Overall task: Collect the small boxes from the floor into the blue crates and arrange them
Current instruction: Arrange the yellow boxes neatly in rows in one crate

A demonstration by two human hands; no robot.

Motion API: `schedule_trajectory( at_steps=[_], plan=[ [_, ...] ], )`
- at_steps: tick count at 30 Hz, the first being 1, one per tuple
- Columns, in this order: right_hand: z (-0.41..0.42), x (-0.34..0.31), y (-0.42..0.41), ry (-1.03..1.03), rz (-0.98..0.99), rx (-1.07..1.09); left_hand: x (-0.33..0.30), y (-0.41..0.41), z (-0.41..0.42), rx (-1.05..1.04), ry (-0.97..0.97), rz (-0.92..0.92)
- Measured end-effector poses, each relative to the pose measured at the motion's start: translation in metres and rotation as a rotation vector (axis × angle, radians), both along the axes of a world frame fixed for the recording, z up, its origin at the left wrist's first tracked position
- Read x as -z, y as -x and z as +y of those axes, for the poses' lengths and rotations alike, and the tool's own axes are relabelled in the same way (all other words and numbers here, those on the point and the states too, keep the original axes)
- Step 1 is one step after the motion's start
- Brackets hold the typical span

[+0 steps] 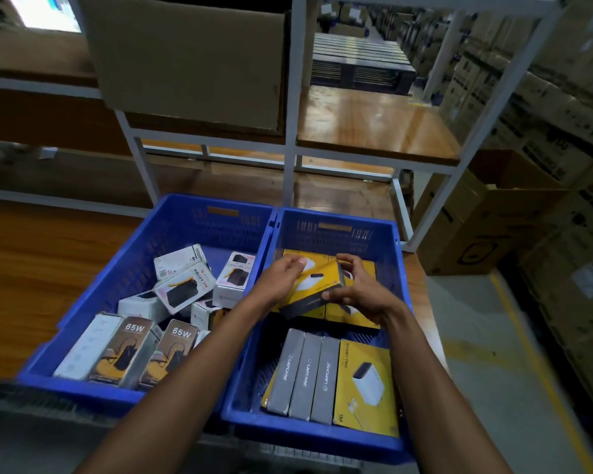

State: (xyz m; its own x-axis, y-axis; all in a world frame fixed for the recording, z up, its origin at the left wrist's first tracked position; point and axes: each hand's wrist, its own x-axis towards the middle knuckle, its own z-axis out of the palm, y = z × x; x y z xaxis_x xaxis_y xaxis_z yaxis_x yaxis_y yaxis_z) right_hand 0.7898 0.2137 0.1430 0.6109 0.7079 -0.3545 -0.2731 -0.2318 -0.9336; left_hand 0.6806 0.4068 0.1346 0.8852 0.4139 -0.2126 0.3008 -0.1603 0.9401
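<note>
From the head camera, the left hand (285, 272) and right hand (356, 289) both curl their fingers round a flat yellow-and-grey cardboard box (317, 285), held tilted over the right blue crate (396, 268), a perforated plastic bin. Beside it the left blue crate (131, 265) holds a jumble of glossy rectangular cartons.

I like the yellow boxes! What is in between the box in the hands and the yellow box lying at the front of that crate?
In the head view, only bare blue crate floor lies between the held box and the front yellow box.
</note>
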Motion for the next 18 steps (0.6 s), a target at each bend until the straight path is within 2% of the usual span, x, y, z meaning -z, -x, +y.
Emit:
schedule_trajectory(
  at_steps=[6,9,14,18],
  plan=[
    [-0.02,0.012,0.005,-0.104,-0.069,0.009,-0.007,-0.002,-0.006,0.079,-0.005,0.173],
    [-0.026,0.017,0.005,-0.214,0.015,0.066,-0.001,0.0,-0.008,0.076,0.149,0.192],
    [-0.027,0.028,0.009,-0.271,0.159,0.282,0.001,-0.002,-0.012,-0.057,0.509,0.044],
    [-0.017,0.028,0.011,-0.331,0.342,0.509,-0.007,-0.004,-0.024,-0.013,0.579,0.085]
  ],
)
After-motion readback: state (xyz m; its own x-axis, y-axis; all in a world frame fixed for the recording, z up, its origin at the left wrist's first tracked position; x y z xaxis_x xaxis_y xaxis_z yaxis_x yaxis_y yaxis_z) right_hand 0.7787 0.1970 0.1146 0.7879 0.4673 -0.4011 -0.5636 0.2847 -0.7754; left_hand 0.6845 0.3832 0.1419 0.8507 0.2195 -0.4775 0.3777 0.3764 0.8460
